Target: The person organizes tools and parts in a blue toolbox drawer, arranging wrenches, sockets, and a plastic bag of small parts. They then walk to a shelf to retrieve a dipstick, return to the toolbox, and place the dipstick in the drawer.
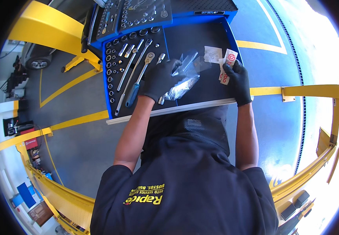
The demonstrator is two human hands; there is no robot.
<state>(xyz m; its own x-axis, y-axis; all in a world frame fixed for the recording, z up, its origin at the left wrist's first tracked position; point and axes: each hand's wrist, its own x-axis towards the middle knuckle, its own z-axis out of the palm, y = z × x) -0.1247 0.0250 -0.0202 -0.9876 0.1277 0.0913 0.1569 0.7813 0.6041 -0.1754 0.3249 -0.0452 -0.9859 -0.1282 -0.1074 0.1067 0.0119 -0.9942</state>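
Both my hands wear black gloves over an open blue tool drawer (193, 35). Fingers of my left hand (157, 80) are closed on a crinkled clear plastic bag (183, 86), which spreads over the drawer's right half. My right hand (238, 80) pinches a white sticker with red print (229, 58), with another part of it showing below. Beside it a white paper piece (213, 54) lies on the dark liner. Left of my left hand, a ratchet with a blue handle (133, 93) and long extension bars (126, 72) lie in the black foam.
Sockets (109, 70) line the drawer's left edge. Another tray of sockets (142, 13) sits at the far side. Yellow lift arms (314, 91) extend on both sides, and a car wheel (38, 63) shows at far left. The drawer's pale front edge (169, 111) lies close to my body.
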